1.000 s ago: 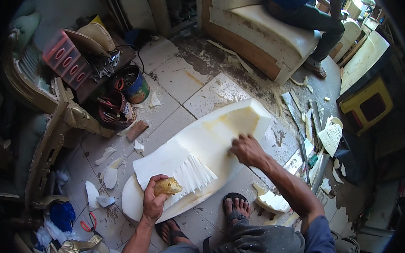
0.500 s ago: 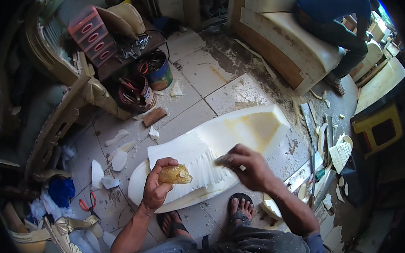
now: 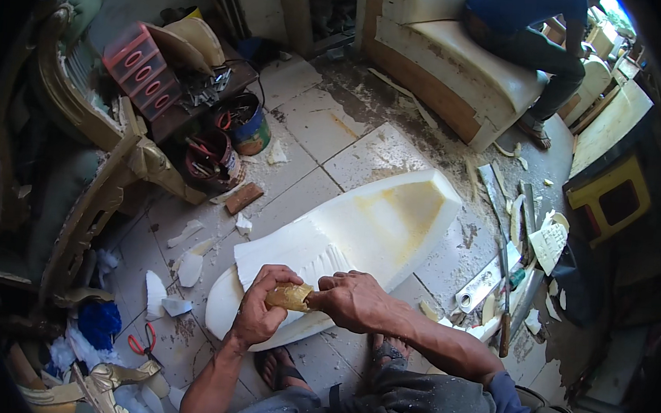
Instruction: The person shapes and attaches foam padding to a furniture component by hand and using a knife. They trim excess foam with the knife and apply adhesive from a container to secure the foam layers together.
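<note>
My left hand (image 3: 257, 312) is closed around a small yellowish-brown, translucent container (image 3: 289, 296), tilted with its mouth to the right. Against that mouth is my right hand (image 3: 357, 300), fingers pinched together; the small flat piece they held earlier is now hidden. Under both hands lies a long white foam piece (image 3: 414, 204), rounded at its ends and stained yellow on the far right part. A white sheet with a wrinkled, ridged surface (image 3: 306, 241) covers its left-middle part.
Foam scraps (image 3: 155, 294) and red-handled scissors (image 3: 142, 340) lie on the tiles at left. Tool buckets (image 3: 248, 129) stand near a carved frame (image 3: 93, 184). At right are a long metal blade (image 3: 497, 198) and other strips. A person (image 3: 526, 37) sits on a padded seat (image 3: 461, 55) beyond.
My right hand has come down and left, from above the ridged sheet to the container's mouth. My left hand still holds the container. The view has shifted slightly.
</note>
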Demonstrator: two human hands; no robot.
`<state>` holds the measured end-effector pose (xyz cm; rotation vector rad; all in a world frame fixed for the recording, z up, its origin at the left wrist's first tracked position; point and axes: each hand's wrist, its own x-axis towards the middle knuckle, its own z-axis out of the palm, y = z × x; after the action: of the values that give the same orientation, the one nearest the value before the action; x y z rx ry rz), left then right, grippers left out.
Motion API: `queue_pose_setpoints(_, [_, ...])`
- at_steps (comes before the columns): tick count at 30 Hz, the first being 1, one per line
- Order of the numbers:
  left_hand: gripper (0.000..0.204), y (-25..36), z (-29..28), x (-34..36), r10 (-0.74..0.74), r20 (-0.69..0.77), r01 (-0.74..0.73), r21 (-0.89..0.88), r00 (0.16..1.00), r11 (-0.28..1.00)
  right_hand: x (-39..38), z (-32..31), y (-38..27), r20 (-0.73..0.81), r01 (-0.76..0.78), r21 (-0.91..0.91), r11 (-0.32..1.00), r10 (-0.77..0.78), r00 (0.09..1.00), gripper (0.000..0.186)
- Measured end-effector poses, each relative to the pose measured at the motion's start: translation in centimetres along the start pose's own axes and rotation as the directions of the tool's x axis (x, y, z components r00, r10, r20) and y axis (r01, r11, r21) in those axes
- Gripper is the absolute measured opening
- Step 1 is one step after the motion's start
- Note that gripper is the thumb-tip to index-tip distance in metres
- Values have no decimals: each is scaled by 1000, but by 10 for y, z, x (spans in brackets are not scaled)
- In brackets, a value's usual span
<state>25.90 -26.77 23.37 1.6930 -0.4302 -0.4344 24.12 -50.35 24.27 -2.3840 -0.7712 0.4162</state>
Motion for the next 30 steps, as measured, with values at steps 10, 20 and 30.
queue_pose_setpoints(10, [61,-37,4,-8,-254,-47,168,-632,966,756,-10,-54,171,-382,-235,67,970,242,892,15])
queue_pose_setpoints(20, [61,-41,32,-2,-347,22,283,-629,938,724,11,-59,204,-113,-238,-322,916,213,971,25])
queue_pose_setpoints(30, [61,-51,35,-2,-281,38,250,-577,959,777,8,-69,219,-356,-221,-293,930,108,928,19])
